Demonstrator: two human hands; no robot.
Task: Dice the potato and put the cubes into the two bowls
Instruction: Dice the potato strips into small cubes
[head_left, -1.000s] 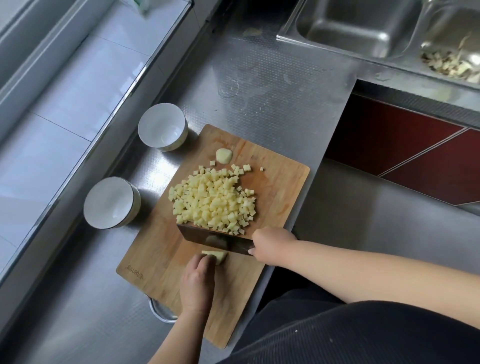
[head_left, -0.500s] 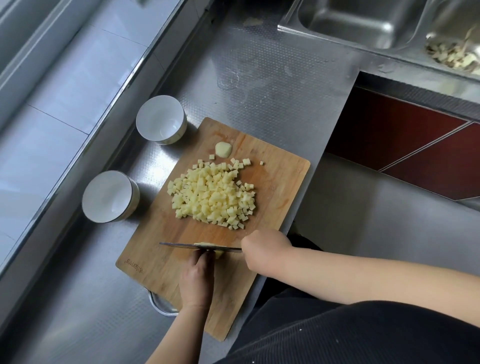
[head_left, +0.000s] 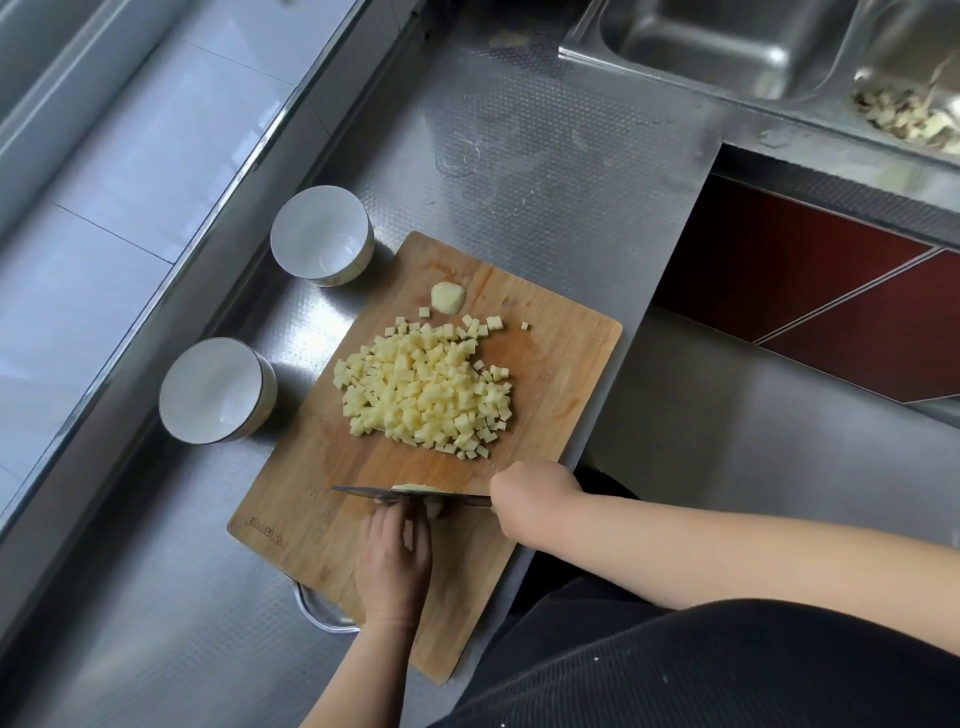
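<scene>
While the steel counter (head_left: 545, 156) carries everything, the wooden cutting board (head_left: 561, 374) lies across its near right part, with two white bowls to its left: the far bowl (head_left: 322, 235) and the near bowl (head_left: 217, 389), both holding no potato. On the middle of the board sits the heap of potato cubes (head_left: 423, 392), with a rounded end piece (head_left: 447, 297) just beyond it. Nearer, the cleaver (head_left: 410, 492) stands edge-down over the last potato piece (head_left: 413, 487), mostly hidden by the blade. The right hand (head_left: 535, 491) has its fingers curled round the handle at the board's right edge. The left hand (head_left: 395, 558) lies fingers forward, tips touching the piece behind the blade; how tightly they pinch it I cannot tell. The cubes look light, firm and wet, likely slippery, so they are best scooped on the flat blade rather than picked singly.
</scene>
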